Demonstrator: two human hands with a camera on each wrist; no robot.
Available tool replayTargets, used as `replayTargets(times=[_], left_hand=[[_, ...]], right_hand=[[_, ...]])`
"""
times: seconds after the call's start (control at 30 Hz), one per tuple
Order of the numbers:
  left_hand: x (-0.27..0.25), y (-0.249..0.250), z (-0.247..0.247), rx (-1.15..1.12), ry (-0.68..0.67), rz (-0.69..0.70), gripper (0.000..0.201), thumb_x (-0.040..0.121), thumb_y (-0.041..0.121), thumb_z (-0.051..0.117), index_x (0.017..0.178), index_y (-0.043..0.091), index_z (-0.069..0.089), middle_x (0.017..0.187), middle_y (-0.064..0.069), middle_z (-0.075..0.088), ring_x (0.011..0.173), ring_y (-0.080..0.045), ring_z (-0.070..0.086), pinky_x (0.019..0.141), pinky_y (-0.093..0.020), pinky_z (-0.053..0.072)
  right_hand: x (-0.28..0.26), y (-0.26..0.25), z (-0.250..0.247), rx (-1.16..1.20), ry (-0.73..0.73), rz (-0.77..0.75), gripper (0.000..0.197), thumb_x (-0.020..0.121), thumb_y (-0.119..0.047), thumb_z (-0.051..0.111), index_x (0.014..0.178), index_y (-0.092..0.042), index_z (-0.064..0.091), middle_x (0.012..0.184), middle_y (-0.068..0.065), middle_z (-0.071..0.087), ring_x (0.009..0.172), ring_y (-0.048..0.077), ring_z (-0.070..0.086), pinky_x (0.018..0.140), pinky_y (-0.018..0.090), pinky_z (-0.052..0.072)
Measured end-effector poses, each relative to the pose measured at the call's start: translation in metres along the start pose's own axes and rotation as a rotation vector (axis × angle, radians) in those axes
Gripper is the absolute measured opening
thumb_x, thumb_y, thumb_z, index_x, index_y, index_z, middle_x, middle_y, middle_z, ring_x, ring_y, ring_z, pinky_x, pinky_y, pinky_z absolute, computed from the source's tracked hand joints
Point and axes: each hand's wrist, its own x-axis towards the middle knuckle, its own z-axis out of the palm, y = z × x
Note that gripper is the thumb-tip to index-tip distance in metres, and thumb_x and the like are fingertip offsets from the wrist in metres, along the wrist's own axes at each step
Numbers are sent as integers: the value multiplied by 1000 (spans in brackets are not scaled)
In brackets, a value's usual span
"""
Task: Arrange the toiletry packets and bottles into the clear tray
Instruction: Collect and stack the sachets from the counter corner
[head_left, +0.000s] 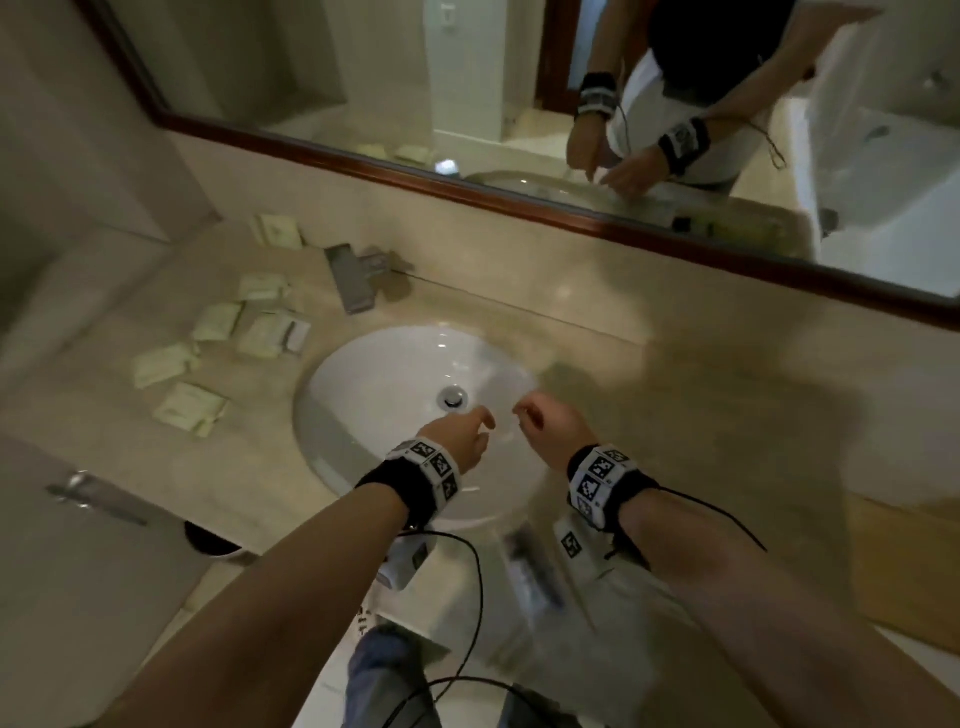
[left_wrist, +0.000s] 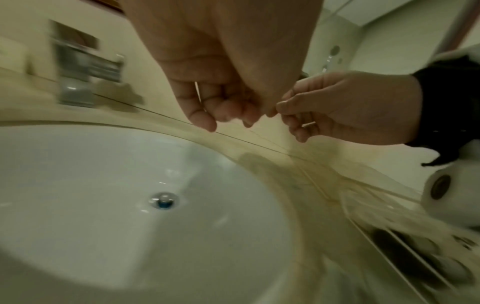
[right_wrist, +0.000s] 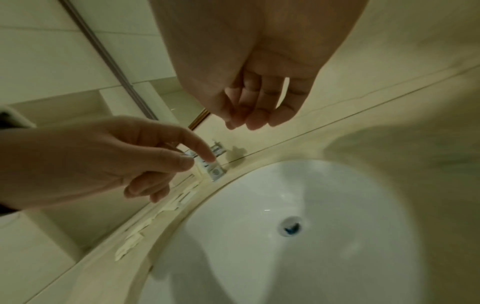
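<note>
Pale green toiletry packets (head_left: 218, 340) are lying flat and scattered on the beige bench at about ten o'clock from the sink. One pair (head_left: 276, 229) is sitting farthest back by the wall; several are overlapping in a middle cluster (head_left: 260, 325), one showing a white and grey end; two more (head_left: 188, 408) are lying nearest, apart from the rest. All are blurred.

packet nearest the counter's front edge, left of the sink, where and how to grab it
Pinch the packet by its right-hand edge, coming from above with the left hand. It lies flat on the countertop, so only its thin rim offers purchase; that edge faces the sink.
</note>
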Motion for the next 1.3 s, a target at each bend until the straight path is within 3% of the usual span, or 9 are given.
replayTargets(times=[0.17, 0.37, 0.53, 0.63, 0.77, 0.87, 1.0, 1.13, 1.3], left_hand=[[-10, -117, -50, -96, 144, -189, 30, 98, 22, 34, 125, 23, 46, 105, -15, 66, 93, -32, 63, 78, -36, 49], [-18, -268, -95, -157, 160, -461, 34, 96, 21, 37, 129, 16, 41, 121, -13, 61, 105, -30, 61, 90, -36, 48], [-15, -350, -123, -172, 123, -583, 37, 93, 25, 40, 130, 20, 41, 126, -11, 57, 112, -33, 55, 95, -38, 45], [-2, -371, -128, -210, 141, -583, 36, 93, 25, 38, 128, 20, 43, 124, -10, 59, 111, -31, 56, 95, -36, 45], [13, -384, -132, -178, 166, -570, 38, 91, 26, 45, 128, 16, 44, 125, -8, 58, 115, -28, 54, 99, -37, 41], [13, -398, -130, -84, 79, -517, 61, 83, 47, 57, 133, 16, 41, 134, -6, 47, 123, -26, 45, 104, -40, 38], [1, -425, -124, 139, -67, -433, 89, 71, 64, 64, 139, 17, 33, 138, -6, 37, 128, -27, 35, 107, -40, 32], [-1, -439, -121, 178, -117, -479, 89, 67, 62, 69, 135, 16, 35, 134, -6, 39, 124, -27, 37, 103, -38, 33], [9, -439, -120, 156, -129, -485, 93, 64, 57, 73, 136, 13, 33, 135, -8, 33, 123, -29, 34, 103, -39, 32]], right_hand=[[66, -82, 70, -47, -78, -61, 29, 95, -33, 44, 86, -9, 58, 76, 10, 61, 70, 27, 55, 65, 35, 45], [146, -185, 164, -40, -170, -56, 30, 94, -33, 44, 85, -6, 54, 74, 14, 57, 71, 33, 55, 66, 40, 46], [206, -237, 221, -15, -130, 59, 21, 90, -25, 49, 103, -9, 55, 99, 11, 60, 91, 28, 57, 81, 36, 47], [235, -245, 241, -56, -144, 144, 34, 89, -22, 53, 118, -4, 48, 123, 16, 51, 113, 31, 51, 95, 40, 45], [254, -250, 261, -208, -147, 122, 45, 87, -20, 58, 127, -6, 43, 133, 15, 40, 124, 32, 39, 103, 38, 38], [262, -252, 271, -271, -201, 94, 59, 85, -20, 62, 137, -12, 34, 143, 11, 32, 133, 30, 29, 108, 42, 33], [273, -259, 279, -347, -189, 80, 61, 87, -28, 59, 139, -14, 31, 145, 7, 32, 134, 30, 27, 107, 43, 33], [288, -268, 285, -416, -182, 47, 56, 90, -30, 53, 139, -13, 31, 144, 9, 37, 134, 31, 28, 106, 44, 32], [299, -267, 291, -568, -219, 51, 64, 85, -31, 60, 138, -11, 30, 143, 11, 37, 132, 34, 28, 105, 44, 28]])
